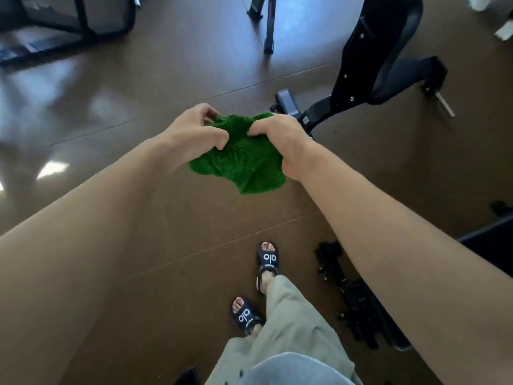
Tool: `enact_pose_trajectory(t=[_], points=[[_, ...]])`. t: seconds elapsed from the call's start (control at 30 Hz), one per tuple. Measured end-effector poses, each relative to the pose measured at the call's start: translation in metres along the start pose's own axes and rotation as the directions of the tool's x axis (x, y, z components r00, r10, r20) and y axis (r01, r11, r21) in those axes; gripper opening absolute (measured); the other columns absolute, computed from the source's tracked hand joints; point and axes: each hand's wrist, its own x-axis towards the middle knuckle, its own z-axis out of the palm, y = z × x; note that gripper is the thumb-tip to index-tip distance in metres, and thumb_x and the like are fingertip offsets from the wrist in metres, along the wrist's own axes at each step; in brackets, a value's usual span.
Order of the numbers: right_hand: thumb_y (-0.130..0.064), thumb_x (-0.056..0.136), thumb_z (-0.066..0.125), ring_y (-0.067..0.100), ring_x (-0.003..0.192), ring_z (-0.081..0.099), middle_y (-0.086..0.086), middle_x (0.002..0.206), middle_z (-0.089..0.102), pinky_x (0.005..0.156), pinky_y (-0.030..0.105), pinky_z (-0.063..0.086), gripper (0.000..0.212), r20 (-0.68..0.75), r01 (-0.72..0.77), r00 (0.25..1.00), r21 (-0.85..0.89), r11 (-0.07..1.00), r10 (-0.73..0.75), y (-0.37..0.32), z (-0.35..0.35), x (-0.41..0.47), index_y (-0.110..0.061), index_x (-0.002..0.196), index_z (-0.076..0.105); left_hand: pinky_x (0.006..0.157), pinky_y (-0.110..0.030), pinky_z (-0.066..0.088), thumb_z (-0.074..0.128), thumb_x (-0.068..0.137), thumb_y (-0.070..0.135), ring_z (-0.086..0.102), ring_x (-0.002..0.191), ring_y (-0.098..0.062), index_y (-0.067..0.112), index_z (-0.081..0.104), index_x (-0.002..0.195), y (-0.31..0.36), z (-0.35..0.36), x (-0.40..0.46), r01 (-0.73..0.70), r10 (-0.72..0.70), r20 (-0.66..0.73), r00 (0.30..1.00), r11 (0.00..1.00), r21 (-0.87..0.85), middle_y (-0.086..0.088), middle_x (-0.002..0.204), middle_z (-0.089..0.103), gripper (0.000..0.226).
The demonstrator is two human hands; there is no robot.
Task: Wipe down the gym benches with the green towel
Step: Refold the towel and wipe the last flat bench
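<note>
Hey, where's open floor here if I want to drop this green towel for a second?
Bare brown floor lies ahead left, between the dark frame at top left and the black padded bench. Another bare strip lies beneath the green towel, ahead of the black sandals. The right side is crowded: bench base, black equipment.

I hold the towel [244, 162] between my left hand [191, 132] and right hand [283, 140], out in front of me above the floor [155, 218]. A bench [374, 59] stands ahead to my right, beyond the towel. More equipment [352, 295] lies on the floor at my right side, beside my feet [263, 284].
</note>
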Motion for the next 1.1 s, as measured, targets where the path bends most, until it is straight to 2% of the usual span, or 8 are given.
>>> enact_pose_trajectory(t=[0.07, 0.13, 0.33, 0.47, 0.63, 0.83, 0.93, 1.1], points=[[0.001, 0.085, 0.066, 0.043, 0.096, 0.075, 0.026, 0.106, 0.076, 0.081, 0.059, 0.063, 0.01, -0.063, 0.01, 0.998, 0.025, 1.0, -0.008, -0.022, -0.004, 0.034, -0.007, 0.092, 0.069, 0.082, -0.041, 0.058, 0.064, 0.059, 0.026, 0.068, 0.096, -0.024, 0.023, 0.059, 0.116, 0.019, -0.013, 0.043, -0.033, 0.033, 0.009, 0.999, 0.999, 0.028, -0.002, 0.113, 0.068, 0.058], [-0.001, 0.085, 0.067, 0.042, 0.094, 0.076, 0.024, 0.104, 0.076, 0.083, 0.06, 0.063, 0.012, -0.115, 0.018, 0.993, 0.047, 0.999, -0.013, -0.045, -0.008, 0.072, -0.007, 0.095, 0.07, 0.082, -0.041, 0.057, 0.067, 0.066, 0.024, 0.067, 0.097, -0.024, 0.021, 0.059, 0.116, 0.034, -0.024, 0.089, -0.061, 0.059, 0.022, 0.998, 0.996, 0.067, -0.003, 0.112, 0.068, 0.051], [0.0, 0.085, 0.066, 0.045, 0.097, 0.073, 0.029, 0.109, 0.073, 0.084, 0.059, 0.062, 0.01, -0.191, 0.027, 0.982, 0.055, 0.998, -0.016, -0.114, -0.013, 0.19, -0.008, 0.091, 0.066, 0.064, -0.029, 0.045, 0.068, 0.083, 0.021, 0.056, 0.094, -0.023, 0.022, 0.054, 0.112, 0.079, -0.055, 0.232, -0.165, 0.165, 0.018, 0.986, 0.957, 0.239, -0.002, 0.112, 0.06, 0.033], [-0.002, 0.081, 0.07, 0.044, 0.094, 0.075, 0.028, 0.106, 0.075, 0.08, 0.062, 0.062, 0.015, -0.23, 0.021, 0.973, 0.058, 0.998, -0.007, -0.164, -0.009, 0.277, -0.007, 0.095, 0.07, 0.079, -0.032, 0.05, 0.069, 0.083, 0.021, 0.06, 0.101, -0.026, 0.022, 0.057, 0.109, 0.107, -0.098, 0.324, -0.164, 0.161, 0.032, 0.987, 0.96, 0.228, -0.005, 0.116, 0.064, 0.029], [0.0, 0.085, 0.074, 0.039, 0.089, 0.077, 0.023, 0.098, 0.077, 0.083, 0.056, 0.063, 0.013, -0.265, 0.054, 0.963, 0.028, 0.998, -0.045, -0.227, 0.007, 0.394, -0.004, 0.097, 0.072, 0.077, -0.032, 0.048, 0.067, 0.086, 0.017, 0.06, 0.094, -0.025, 0.021, 0.058, 0.108, 0.14, -0.161, 0.449, -0.18, 0.158, 0.109, 0.981, 0.955, 0.236, -0.006, 0.114, 0.067, 0.024], [-0.002, 0.081, 0.076, 0.039, 0.088, 0.076, 0.024, 0.096, 0.077, 0.085, 0.057, 0.063, 0.014, -0.378, 0.069, 0.925, 0.101, 0.992, -0.026, -0.292, 0.025, 0.523, -0.001, 0.094, 0.073, 0.087, -0.038, 0.052, 0.065, 0.088, 0.018, 0.061, 0.098, -0.026, 0.02, 0.059, 0.113, 0.188, -0.22, 0.592, -0.234, 0.173, 0.208, 0.963, 0.919, 0.319, -0.005, 0.115, 0.066, 0.026], [-0.002, 0.082, 0.075, 0.04, 0.09, 0.076, 0.025, 0.099, 0.076, 0.086, 0.056, 0.062, 0.011, -0.422, 0.074, 0.907, 0.141, 0.987, -0.008, -0.334, 0.019, 0.574, -0.003, 0.093, 0.071, 0.083, -0.037, 0.052, 0.064, 0.09, 0.02, 0.062, 0.096, -0.025, 0.019, 0.059, 0.118, 0.225, -0.242, 0.659, -0.261, 0.168, 0.286, 0.943, 0.908, 0.327, -0.004, 0.115, 0.068, 0.029], [-0.008, 0.077, 0.076, 0.04, 0.09, 0.076, 0.025, 0.098, 0.077, 0.086, 0.057, 0.062, 0.011, -0.472, 0.069, 0.881, 0.208, 0.976, 0.038, -0.401, -0.001, 0.674, -0.008, 0.085, 0.069, 0.077, -0.034, 0.051, 0.063, 0.087, 0.022, 0.063, 0.09, -0.023, 0.022, 0.059, 0.112, 0.28, -0.264, 0.776, -0.312, 0.197, 0.346, 0.917, 0.895, 0.317, -0.004, 0.111, 0.069, 0.025]])
